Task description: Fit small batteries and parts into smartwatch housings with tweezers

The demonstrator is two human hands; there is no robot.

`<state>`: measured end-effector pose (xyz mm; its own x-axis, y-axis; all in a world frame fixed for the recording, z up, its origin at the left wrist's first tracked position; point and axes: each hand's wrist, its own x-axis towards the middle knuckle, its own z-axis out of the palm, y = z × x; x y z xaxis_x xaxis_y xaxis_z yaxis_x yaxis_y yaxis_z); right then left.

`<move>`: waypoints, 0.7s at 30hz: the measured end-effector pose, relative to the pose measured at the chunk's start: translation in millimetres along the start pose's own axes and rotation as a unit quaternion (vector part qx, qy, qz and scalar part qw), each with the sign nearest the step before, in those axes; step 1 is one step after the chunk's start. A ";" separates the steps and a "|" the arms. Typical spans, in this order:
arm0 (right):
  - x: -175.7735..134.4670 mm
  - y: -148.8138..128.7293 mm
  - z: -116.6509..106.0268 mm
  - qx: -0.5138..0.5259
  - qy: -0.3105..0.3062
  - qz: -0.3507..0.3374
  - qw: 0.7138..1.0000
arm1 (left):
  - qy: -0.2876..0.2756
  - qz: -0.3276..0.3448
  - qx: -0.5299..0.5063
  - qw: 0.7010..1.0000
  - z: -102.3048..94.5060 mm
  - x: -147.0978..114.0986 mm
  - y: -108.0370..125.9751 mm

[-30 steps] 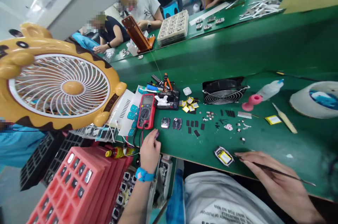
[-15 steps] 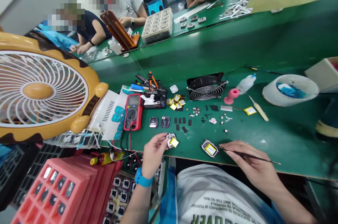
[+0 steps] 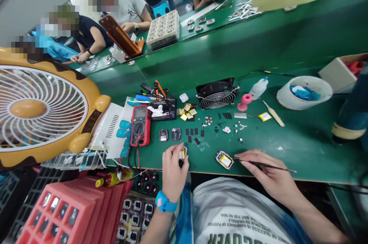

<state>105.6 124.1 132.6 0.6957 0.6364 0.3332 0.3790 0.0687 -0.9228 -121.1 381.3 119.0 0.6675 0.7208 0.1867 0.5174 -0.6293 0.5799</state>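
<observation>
My left hand [image 3: 174, 165], a blue band on its wrist, curls over a small watch case [image 3: 183, 153] at the bench's front edge. Its fingers are closed around the case and hide much of it; a bit of yellow-edged battery shows inside. Between the fingers of my right hand [image 3: 263, 165] are dark tweezers [image 3: 270, 166], their tip pointing left. Just left of that tip lies a second watch case [image 3: 224, 160] with a yellow-edged silver battery [image 3: 225, 160] in it. Black pads [image 3: 197, 141] and tiny parts [image 3: 226, 130] lie behind.
A red multimeter [image 3: 140, 125], a black tool box [image 3: 162, 109], loose batteries [image 3: 188, 111] and a black fan [image 3: 217, 94] stand farther back. At right are a pink holder [image 3: 244, 102], a bottle [image 3: 258, 88] and a white tub [image 3: 304, 93]. A big yellow fan [image 3: 104, 103] fills the left.
My left hand has turned over the watch case and now covers more of it. The right hand still holds the tweezers near the second case. The whole view has shifted slightly.
</observation>
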 end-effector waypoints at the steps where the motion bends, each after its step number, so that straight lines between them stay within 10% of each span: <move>1: 0.0 0.1 0.2 0.000 -0.001 -0.001 1.000 | 0.002 -0.021 -0.032 0.999 -2.3 1.6 -0.7; 4: -0.4 1.7 0.8 0.004 0.000 0.001 1.000 | -0.004 -0.157 -0.213 0.964 -19.5 10.3 -2.8; 7: -1.7 3.9 0.3 0.012 -0.005 0.012 1.000 | -0.049 -0.304 -0.418 0.855 -40.4 18.9 -0.9; 12: -2.3 5.2 -0.5 0.027 -0.010 0.014 0.999 | -0.102 -0.360 -0.529 0.762 -49.9 22.6 8.4; 16: -2.9 5.5 1.2 0.035 -0.007 0.012 0.999 | -0.093 -0.338 -0.474 0.808 -46.4 23.9 5.6; 21: -5.5 8.0 2.4 0.048 -0.003 0.013 0.999 | -0.036 -0.136 -0.167 0.976 -45.2 26.0 -15.3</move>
<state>103.3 122.9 122.9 0.7014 0.6431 0.3074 0.3004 0.1244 -0.9457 -135.8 422.8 150.9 0.5716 0.8185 -0.0587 0.4857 -0.2798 0.8282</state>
